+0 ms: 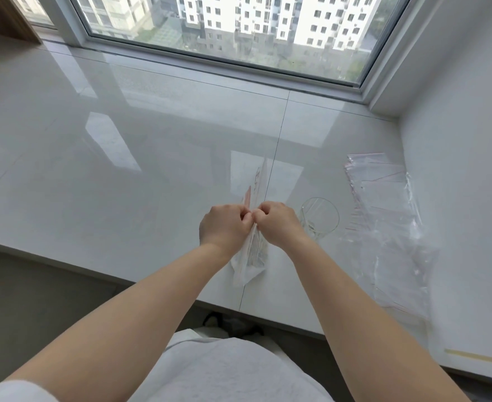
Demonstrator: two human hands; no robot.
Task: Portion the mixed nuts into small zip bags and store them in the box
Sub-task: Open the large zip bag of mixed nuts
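Nearest us, the grey-white shirt front and two bare forearms reaching out over the glossy white stone sill.

We take the printed white packet standing on edge as our landmark. It sits upright on the sill near the front edge, its top seam between the hands. We judge it holds the mixed nuts; the contents do not show.

Left hand: fingers curled, pinching the packet's top edge from the left. Right hand: fingers curled, pinching the same edge from the right. Knuckles almost meet. Both clamped on the packet, neither holding anything else. We read this as the tear-open or pull-apart step, portioning not yet begun.

Just right of the packet, near the right wrist, a clear drinking glass stands upright. We cannot tell for sure whether it holds anything.

Right of the glass and further out, a loose stack of small clear zip bags with pink seal lines lies flat, partly on crumpled clear wrapping. All look unfilled.

No box in view.

Beyond the packet, bare sill, then the window and tower blocks outside.

Risks as we judge them:
- A sudden tear could split the packet down its side and scatter nuts across the slick sill and off the front edge.
- The right elbow or wrist, jerking outward, could knock the glass over.
- The packet stands on a narrow base; letting go may tip it.
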